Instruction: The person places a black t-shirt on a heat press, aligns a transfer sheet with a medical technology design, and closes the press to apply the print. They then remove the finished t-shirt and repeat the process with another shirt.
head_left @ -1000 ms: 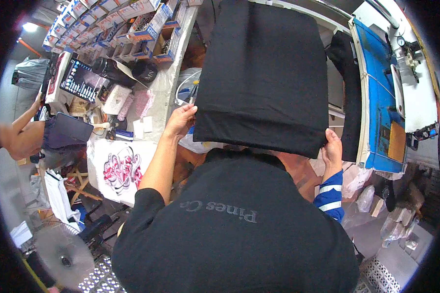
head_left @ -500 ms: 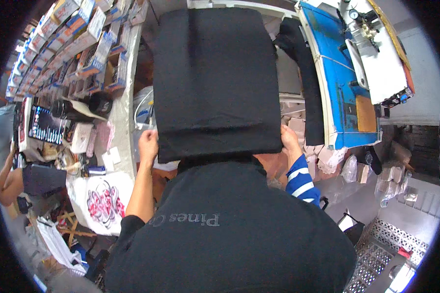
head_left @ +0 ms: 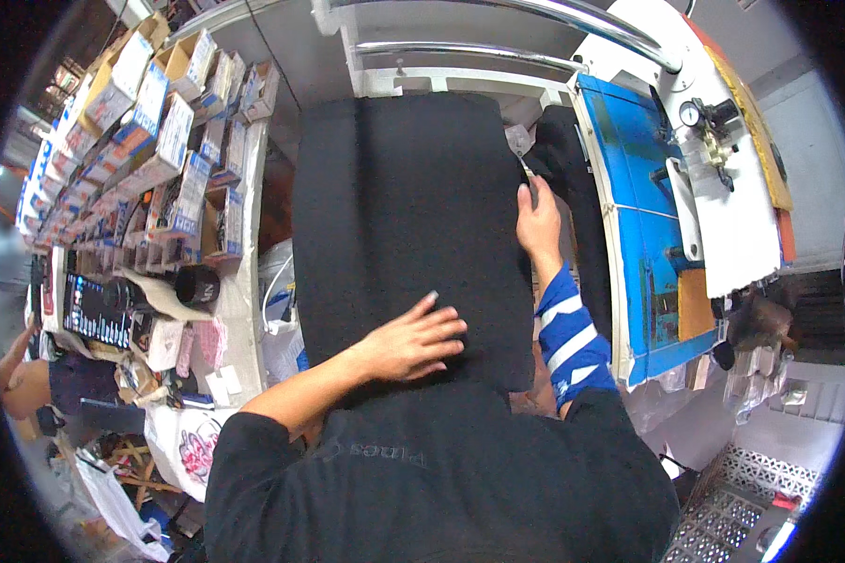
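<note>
A big sheet of black cloth lies spread flat in front of me, its near end against my body. On its near part my left hand rests palm down, fingers spread and holding nothing. My right hand, in a blue-and-white striped sleeve, is at the cloth's right edge. Its fingers are closed round a slim pale tool that points forward and away from me; its exact kind is too small to make out. Beyond its tip shows a small whitish, crumpled-looking patch.
To the right stands a machine with a blue bed and a pressure gauge. More black fabric hangs beside it. Metal rails cross the far side. On the left are stacked cardboard bins, a screen and a black cup.
Both hands have let go of the cloth's near side edges. The left now lies flat on the cloth; the right has moved forward and holds a slim tool. The view has tilted up.
</note>
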The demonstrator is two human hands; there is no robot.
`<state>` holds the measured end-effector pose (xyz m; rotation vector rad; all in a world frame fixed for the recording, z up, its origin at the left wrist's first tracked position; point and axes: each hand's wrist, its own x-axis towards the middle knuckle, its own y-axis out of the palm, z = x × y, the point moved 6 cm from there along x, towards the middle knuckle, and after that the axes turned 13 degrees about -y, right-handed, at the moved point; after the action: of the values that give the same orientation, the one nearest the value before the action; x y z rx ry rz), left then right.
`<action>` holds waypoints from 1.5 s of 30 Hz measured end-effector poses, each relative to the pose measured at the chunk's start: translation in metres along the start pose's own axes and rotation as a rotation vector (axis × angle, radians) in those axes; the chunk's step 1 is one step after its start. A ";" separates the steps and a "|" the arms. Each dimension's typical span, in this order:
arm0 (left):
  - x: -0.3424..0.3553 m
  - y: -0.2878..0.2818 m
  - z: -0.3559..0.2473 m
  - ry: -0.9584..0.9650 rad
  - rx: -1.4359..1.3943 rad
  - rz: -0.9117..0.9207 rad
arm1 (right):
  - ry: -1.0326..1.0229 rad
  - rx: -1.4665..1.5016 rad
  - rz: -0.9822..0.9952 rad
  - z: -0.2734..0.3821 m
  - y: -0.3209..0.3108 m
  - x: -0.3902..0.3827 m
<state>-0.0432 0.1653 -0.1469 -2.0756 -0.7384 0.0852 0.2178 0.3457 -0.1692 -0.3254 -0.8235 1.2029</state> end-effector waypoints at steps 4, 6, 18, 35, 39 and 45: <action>0.025 -0.119 0.090 -0.319 0.059 -0.435 | 0.221 0.615 0.182 -0.053 0.061 0.086; 0.017 -0.165 0.161 -0.556 0.063 -0.686 | 0.341 0.835 0.240 -0.060 0.091 0.104; -0.053 -0.142 0.448 -1.265 -1.256 -0.759 | 0.469 0.647 -0.002 -0.177 0.142 0.136; -0.065 -0.195 0.395 -1.223 -0.090 -1.085 | 0.252 0.099 -0.076 -0.119 0.085 0.154; -0.058 -0.201 0.388 -1.275 -0.017 -1.043 | 0.224 -0.026 -0.085 -0.116 0.081 0.154; 0.069 -0.210 0.274 -0.654 0.555 -0.725 | -0.652 -0.268 -0.092 0.040 0.095 0.144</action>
<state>-0.1755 0.4904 -0.1304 -1.1464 -1.6109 0.5101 0.1406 0.5033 -0.1458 -0.1017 -1.5556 1.1204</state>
